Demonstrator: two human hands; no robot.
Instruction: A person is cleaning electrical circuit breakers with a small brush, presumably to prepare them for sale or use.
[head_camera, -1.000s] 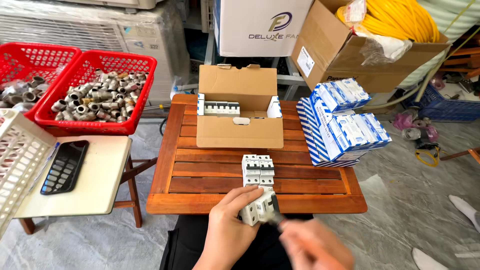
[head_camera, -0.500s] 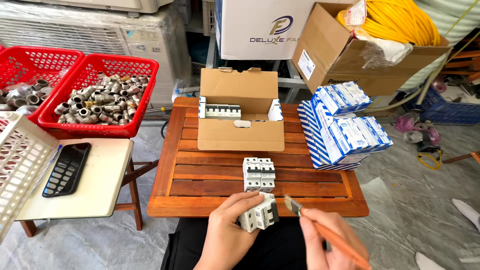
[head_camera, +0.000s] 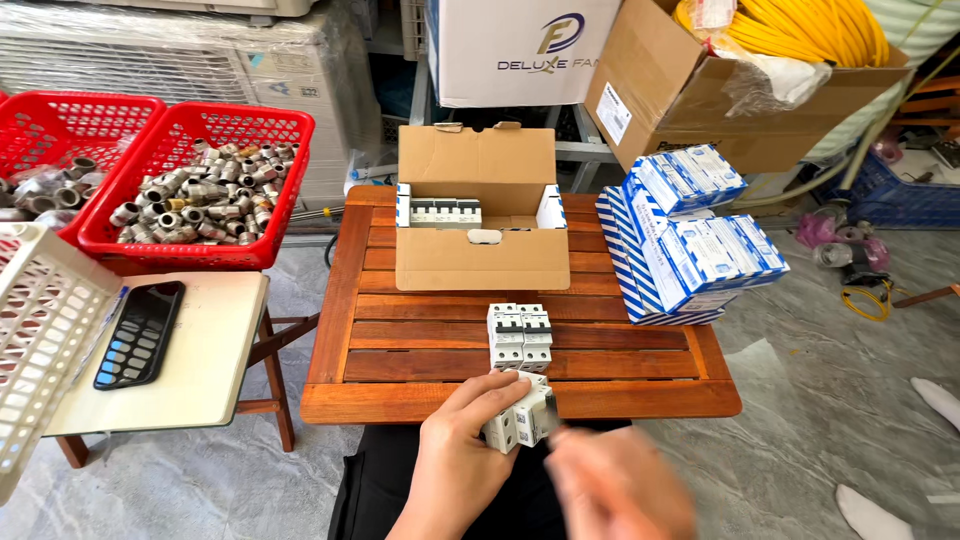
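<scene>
Over slatted wood, boxy breaker (head_camera: 520, 415) (white plastic)

An electrical supply storeroom or workshop, suggested by stacked blue-and-white boxes (head_camera: 690, 235), red baskets of metal fittings (head_camera: 190, 185), a carton of yellow cable (head_camera: 790, 30), circuit breakers (head_camera: 520, 335) laid on a wooden table (head_camera: 400, 350), bare concrete floor.

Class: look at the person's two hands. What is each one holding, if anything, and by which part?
The left hand grips a white circuit breaker by its near end. The right hand is too blurred to tell.
</scene>
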